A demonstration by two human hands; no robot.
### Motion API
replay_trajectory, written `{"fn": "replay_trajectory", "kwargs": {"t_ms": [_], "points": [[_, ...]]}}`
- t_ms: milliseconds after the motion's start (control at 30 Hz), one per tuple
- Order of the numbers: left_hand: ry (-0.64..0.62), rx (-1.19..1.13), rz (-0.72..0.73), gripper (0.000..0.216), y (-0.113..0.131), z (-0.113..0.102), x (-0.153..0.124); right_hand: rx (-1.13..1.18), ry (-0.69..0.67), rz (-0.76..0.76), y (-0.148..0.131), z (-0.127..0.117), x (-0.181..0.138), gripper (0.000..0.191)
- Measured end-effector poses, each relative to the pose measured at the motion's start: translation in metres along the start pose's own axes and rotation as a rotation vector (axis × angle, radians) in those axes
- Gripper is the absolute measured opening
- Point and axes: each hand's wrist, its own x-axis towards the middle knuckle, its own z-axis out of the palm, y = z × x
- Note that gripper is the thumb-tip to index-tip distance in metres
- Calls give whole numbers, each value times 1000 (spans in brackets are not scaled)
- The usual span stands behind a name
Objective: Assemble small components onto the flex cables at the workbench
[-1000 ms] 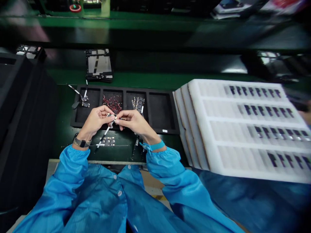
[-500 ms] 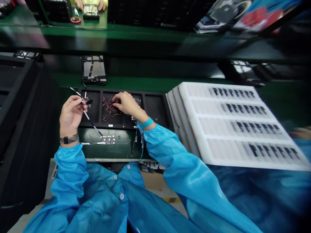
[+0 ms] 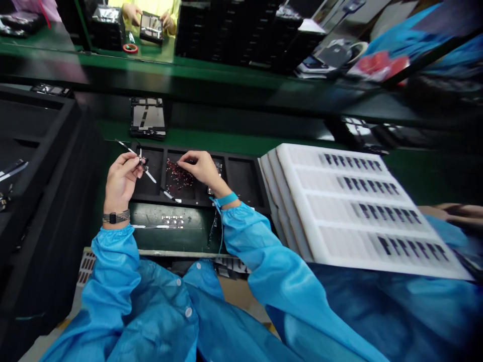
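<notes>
**Hands split: left keeps the flex strip, right is in the red parts**

The left hand (image 3: pixel 121 180) is closed in a pinch on one end of a thin flex strip (image 3: pixel 151 177), held over the far-left compartment of the black tray (image 3: pixel 246 177). The strip's free end slants toward the tray's near edge. The right hand (image 3: pixel 200 168) reaches into the second compartment from the left, fingertips bunched down on a pile of small red parts (image 3: pixel 174 177). Too small to tell if it has gripped one.

A second ago both hands met on the strip over the tray's near edge. Now they are apart, so the two-handed hold is over: the left hand alone carries the strip and the right works the red pile.

A blue wristband (image 3: pixel 227 199) is on the right wrist, a dark bracelet (image 3: pixel 116 217) on the left. A row of tiny parts (image 3: pixel 172 220) lies on the surface just off the tray's near edge. A stack of white foam trays (image 3: pixel 362 241) fills the right side of the surface. A flat device frame (image 3: pixel 148 116) sits beyond the tray's far edge. A co-worker's hands (image 3: pixel 133 11) show at the far bench.
</notes>
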Motion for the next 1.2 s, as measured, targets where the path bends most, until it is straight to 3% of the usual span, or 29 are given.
{"fn": "replay_trajectory", "kwargs": {"t_ms": [200,500,867,1200], "points": [[-36,-12,-34,30,2,2,-2,290,54,49,4,7,-11,15],[10,-12,-25,25,5,0,0,182,34,17,-2,5,-17,14],[142,-83,-36,15,0,-1,2,74,350,-158,-40,-23,-38,11],[55,44,-11,30,-40,41,-15,393,66,8,-57,13,-56,34]]}}
